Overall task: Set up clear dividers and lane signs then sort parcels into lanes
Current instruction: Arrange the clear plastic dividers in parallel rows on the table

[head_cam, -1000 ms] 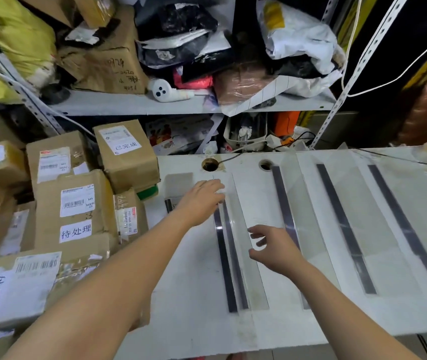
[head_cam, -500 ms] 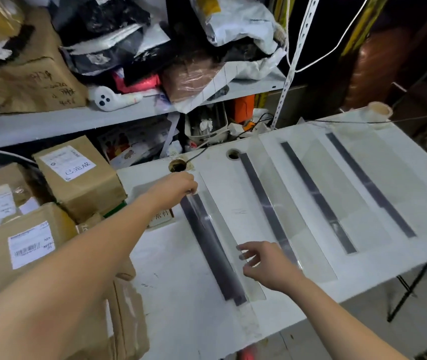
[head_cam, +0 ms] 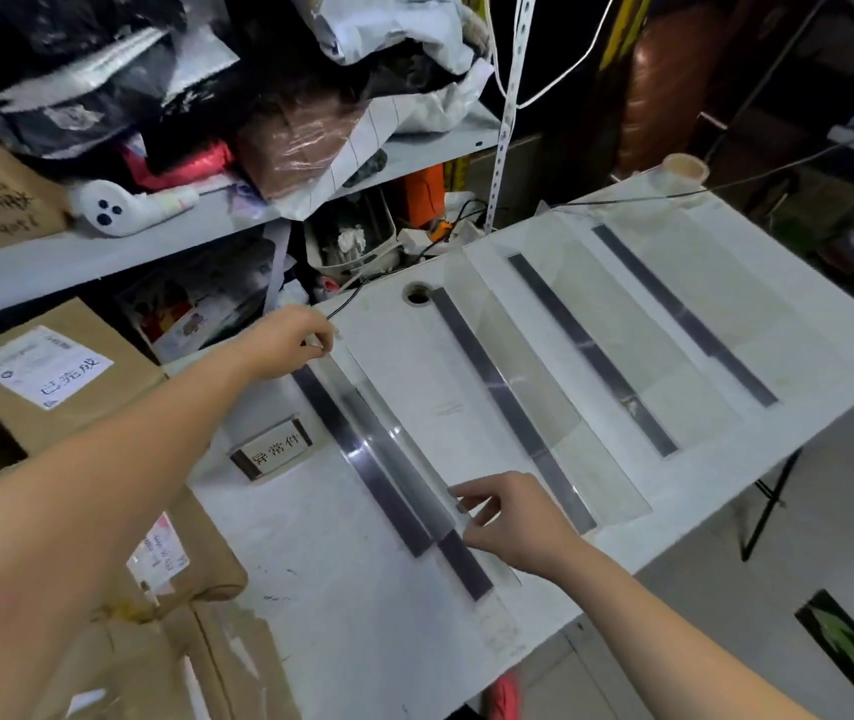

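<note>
Currently the left hand (head_cam: 287, 343) pinches the clear divider (head_cam: 404, 452) far along, the right hand (head_cam: 513, 517) nearer.

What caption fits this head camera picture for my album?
Left hand and right hand hold the ends of a clear divider on the white table, beside a lane sign.

Left arm bare, enters from lower left, stretched far forward and to the right, wrist about straight. Left grip (head_cam: 287, 343) knuckles up, fingers curled down, thumb and forefinger pinching the far end of the divider (head_cam: 404, 475). Right forearm bare, enters from bottom right, angled up-left, wrist slightly bent. Right grip (head_cam: 513, 517) back of hand up, fingers (head_cam: 466, 504) curled, tips pinching the divider's near part. Grips well apart: left farther from the body, right nearer. Palm sides hidden.
</note>
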Demonstrator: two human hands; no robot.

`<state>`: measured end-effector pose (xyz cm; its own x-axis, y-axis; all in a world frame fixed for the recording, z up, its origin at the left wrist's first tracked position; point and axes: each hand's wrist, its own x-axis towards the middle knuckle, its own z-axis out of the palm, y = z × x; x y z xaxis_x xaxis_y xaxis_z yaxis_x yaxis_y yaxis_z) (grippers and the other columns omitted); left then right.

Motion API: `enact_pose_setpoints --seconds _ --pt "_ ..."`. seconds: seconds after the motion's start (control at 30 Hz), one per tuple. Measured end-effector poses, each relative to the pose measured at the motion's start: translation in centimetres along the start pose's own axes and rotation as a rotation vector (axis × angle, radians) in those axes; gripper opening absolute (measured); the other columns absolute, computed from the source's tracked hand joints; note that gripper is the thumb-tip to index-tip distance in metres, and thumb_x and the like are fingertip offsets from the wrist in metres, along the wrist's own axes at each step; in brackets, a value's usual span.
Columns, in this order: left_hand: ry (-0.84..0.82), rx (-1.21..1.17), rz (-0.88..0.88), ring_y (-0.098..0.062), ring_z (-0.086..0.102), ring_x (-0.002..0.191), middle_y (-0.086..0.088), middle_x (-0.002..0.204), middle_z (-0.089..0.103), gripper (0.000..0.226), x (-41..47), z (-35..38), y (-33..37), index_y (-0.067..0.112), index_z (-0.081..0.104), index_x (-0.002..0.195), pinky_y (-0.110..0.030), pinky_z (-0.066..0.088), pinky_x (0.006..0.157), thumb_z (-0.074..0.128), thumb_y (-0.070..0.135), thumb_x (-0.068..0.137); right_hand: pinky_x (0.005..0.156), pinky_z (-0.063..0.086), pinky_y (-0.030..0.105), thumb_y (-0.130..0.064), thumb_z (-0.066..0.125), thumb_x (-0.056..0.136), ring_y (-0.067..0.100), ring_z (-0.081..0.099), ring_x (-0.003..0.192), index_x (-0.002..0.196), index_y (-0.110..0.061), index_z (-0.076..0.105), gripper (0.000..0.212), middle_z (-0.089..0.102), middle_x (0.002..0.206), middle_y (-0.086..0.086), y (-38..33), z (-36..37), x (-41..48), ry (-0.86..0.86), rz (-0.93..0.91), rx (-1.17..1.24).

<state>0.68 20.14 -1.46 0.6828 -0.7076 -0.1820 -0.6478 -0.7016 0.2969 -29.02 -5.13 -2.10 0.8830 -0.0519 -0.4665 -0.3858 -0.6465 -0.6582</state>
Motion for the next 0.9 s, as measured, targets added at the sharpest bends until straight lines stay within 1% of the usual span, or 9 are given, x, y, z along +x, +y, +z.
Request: enact_pose_setpoints --seconds 0.1,0.17,0.27,0.37,0.43,0.5,0.73,0.83,0.9 --pt "0.009 -0.018 0.015 0.005 0.054 0.078 0.022 0.082 0.057 0.032 0.7 -0.6 -0.3 0.035 0.059 0.077 -0.016 0.037 0.068 0.072 0.008 0.088 0.063 0.046 0.007 -0.007 0.065 0.074 0.002 0.070 0.076 0.121 -0.030 0.076 0.052 0.075 0.103 -0.016 -0.1 -0.2 0.2 0.013 0.006 -0.001" --pt "-0.003 -0.022 0.006 0.007 0.053 0.078 0.022 0.082 0.057 0.035 1.1 -0.8 -0.5 0.038 0.056 0.076 -0.013 0.035 0.068 0.072 0.009 0.089 0.062 0.046 0.008 -0.007 0.066 0.075 0.001 0.070 0.077 0.121 -0.030 0.075 0.052 0.075 0.106 -0.016 0.0 -0.2 0.2 0.028 0.019 0.001" --pt "0.000 -0.027 -0.002 0.000 0.056 0.081 0.018 0.086 0.059 0.027 1.6 -0.8 -0.8 0.034 0.062 0.080 -0.024 0.046 0.074 0.073 0.011 0.089 0.062 0.048 0.006 -0.007 0.067 0.077 0.000 0.069 0.081 0.124 -0.030 0.074 0.052 0.075 0.109 -0.016 0.1 0.0 0.1 0.040 0.025 0.004" --pt "0.016 -0.024 -0.002 -0.014 0.059 0.089 0.011 0.091 0.064 0.015 2.1 -1.0 -1.4 0.025 0.069 0.085 -0.031 0.047 0.077 0.075 0.012 0.089 0.067 0.051 0.007 -0.007 0.067 0.078 -0.003 0.069 0.084 0.122 -0.029 0.075 0.051 0.074 0.111 -0.018 0.1 0.0 0.2 0.052 0.026 0.007" --pt "0.034 -0.009 0.008 -0.018 0.058 0.092 0.008 0.093 0.066 0.007 2.5 -1.1 -1.8 0.020 0.073 0.089 -0.037 0.049 0.079 0.077 0.015 0.088 0.068 0.051 0.007 -0.007 0.068 0.078 -0.004 0.069 0.085 0.121 -0.028 0.075 0.049 0.075 0.110 -0.018 0.2 -0.1 0.2 0.077 0.040 0.019" --pt "0.036 0.003 0.007 -0.019 0.057 0.093 0.006 0.095 0.066 0.006 2.5 -0.9 -1.9 0.019 0.073 0.093 -0.041 0.051 0.080 0.077 0.019 0.089 0.069 0.051 0.007 -0.008 0.069 0.078 -0.004 0.069 0.085 0.121 -0.028 0.076 0.048 0.075 0.109 -0.017 0.4 0.0 0.1 0.079 0.045 0.028" --pt "0.102 -0.009 0.007 -0.015 0.054 0.090 0.007 0.091 0.064 0.006 2.1 -0.6 -2.5 0.018 0.074 0.092 -0.041 0.050 0.081 0.078 0.021 0.089 0.078 0.059 0.018 -0.009 0.068 0.077 -0.003 0.070 0.084 0.119 -0.029 0.075 0.047 0.075 0.105 -0.019 0.2 0.3 -0.5 0.087 0.043 0.045" --pt "0.144 -0.019 0.023 -0.014 0.054 0.090 0.005 0.094 0.063 0.007 2.3 -0.7 -2.2 0.014 0.074 0.095 -0.035 0.047 0.083 0.077 0.017 0.089 0.080 0.058 0.018 -0.009 0.068 0.077 -0.004 0.070 0.084 0.119 -0.029 0.076 0.047 0.075 0.104 -0.018 0.1 0.2 -0.9 0.102 0.047 0.048" --pt "0.178 -0.030 0.043 -0.014 0.054 0.092 0.004 0.095 0.062 0.005 2.5 -1.0 -1.9 0.014 0.072 0.094 -0.034 0.045 0.085 0.076 0.015 0.090 0.081 0.057 0.017 -0.010 0.067 0.075 -0.006 0.069 0.084 0.119 -0.029 0.076 0.048 0.075 0.104 -0.018 0.2 0.2 -1.2 0.094 0.044 0.039"
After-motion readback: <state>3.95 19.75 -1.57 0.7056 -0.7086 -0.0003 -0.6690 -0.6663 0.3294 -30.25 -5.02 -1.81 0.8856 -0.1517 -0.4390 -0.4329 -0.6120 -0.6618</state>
